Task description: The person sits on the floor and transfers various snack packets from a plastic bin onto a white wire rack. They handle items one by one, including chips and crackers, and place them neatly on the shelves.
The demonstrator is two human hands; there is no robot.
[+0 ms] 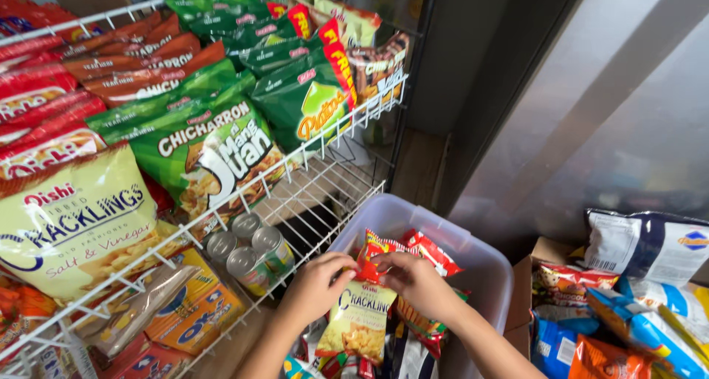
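Left hand: the left hand [316, 284] is reaching in from the bottom edge, forearm angling up and to the right, fingers curled and pinching the top left edge of a small yellow snack packet [360, 318].
Right hand: the right hand [416, 284] is coming in from the lower right, wrist bent inward, fingers closed on the same packet's top edge, just beside the left fingertips.
Yellow snack packet: it is hanging upright below the two hands, held by its top seam between them, its lower end dangling over other packs.
Bin: the packet is hovering above a pale plastic bin [480, 267]; both hands are sitting over the bin's open top.
Red packets: red snack packets [421, 247] are standing in the bin just behind the hands, touching the yellow packet's top.
Wire shelf: a white wire rack [317, 149] is standing to the left of the hands, its upper tier carrying green chip bags [210, 149] and a large yellow bag [70, 220].
Cans: small tins [249, 255] are standing on the lower tier, near the left hand but apart from it.
Right side: more snack bags [642, 290] are lying piled beside the bin, well apart from the hands.
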